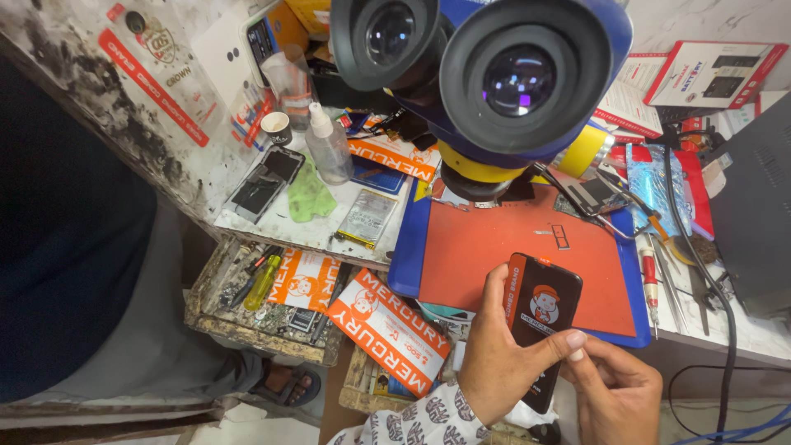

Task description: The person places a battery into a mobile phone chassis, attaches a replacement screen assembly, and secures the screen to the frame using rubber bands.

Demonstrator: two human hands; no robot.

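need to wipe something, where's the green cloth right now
In the head view the green cloth lies at upper left on the white worktop, between the dark phone on its left and the clear spray bottle on its right.

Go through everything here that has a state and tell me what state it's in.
Phone: dark screen, printed film on, gripped by both hands.
Left hand: grip on phone's edge.
Right hand: fingertips at phone's lower edge.
Spray bottle: upright, capped.
Drawer: open, holding tools.
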